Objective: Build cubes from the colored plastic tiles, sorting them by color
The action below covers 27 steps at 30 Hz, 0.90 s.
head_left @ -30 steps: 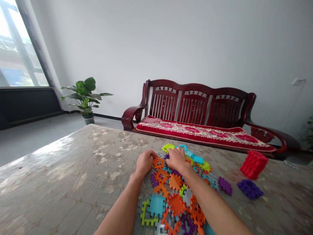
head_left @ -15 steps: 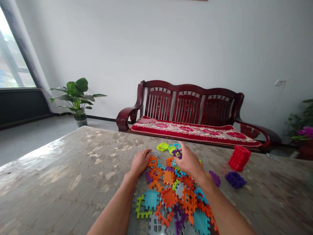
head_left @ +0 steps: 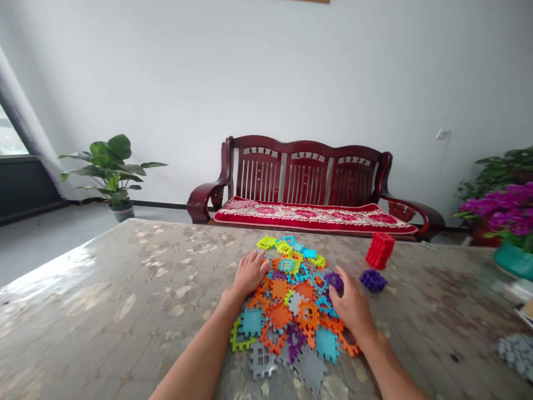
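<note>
Pinching a purple tile [head_left: 334, 282], right hand [head_left: 353, 304] sits nearer, just left of purple stack [head_left: 373, 281]; left hand [head_left: 250, 273], farther left, fingers loose at tile pile [head_left: 278, 290].

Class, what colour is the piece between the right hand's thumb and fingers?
The piece is purple, as the head view shows.

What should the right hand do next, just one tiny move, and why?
Probably carry the purple toothed tile over to the purple stack. The right hand has that tile between thumb and fingers, the colours match, and the stack lies close by on the table.
</note>
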### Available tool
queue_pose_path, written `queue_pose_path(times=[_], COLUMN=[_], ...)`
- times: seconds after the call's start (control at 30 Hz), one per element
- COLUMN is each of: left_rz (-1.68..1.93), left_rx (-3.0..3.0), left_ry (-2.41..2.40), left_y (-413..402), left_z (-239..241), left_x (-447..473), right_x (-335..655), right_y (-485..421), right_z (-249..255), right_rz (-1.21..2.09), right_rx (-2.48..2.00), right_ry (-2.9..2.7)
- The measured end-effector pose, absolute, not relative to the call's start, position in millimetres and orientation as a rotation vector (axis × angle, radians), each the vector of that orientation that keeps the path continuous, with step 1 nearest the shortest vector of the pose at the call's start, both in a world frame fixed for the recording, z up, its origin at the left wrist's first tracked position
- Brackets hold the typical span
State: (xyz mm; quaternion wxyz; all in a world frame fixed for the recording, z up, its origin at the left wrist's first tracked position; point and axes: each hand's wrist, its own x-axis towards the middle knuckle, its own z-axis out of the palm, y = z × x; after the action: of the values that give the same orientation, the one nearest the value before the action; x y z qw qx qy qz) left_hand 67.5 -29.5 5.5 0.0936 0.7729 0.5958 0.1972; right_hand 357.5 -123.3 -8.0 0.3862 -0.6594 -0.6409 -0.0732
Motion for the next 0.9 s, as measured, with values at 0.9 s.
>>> queue_pose_path(times=[0.9], left_rz=[0.621], left_rx=[2.327], left_ry=[1.77], left_y=[-55], left_z=[-9], left_x=[28], right_x=[365], right_y=[-126], right_z=[-6], right_rz=[-0.208], right_rx=[-1.861], right_ry=[-1.702])
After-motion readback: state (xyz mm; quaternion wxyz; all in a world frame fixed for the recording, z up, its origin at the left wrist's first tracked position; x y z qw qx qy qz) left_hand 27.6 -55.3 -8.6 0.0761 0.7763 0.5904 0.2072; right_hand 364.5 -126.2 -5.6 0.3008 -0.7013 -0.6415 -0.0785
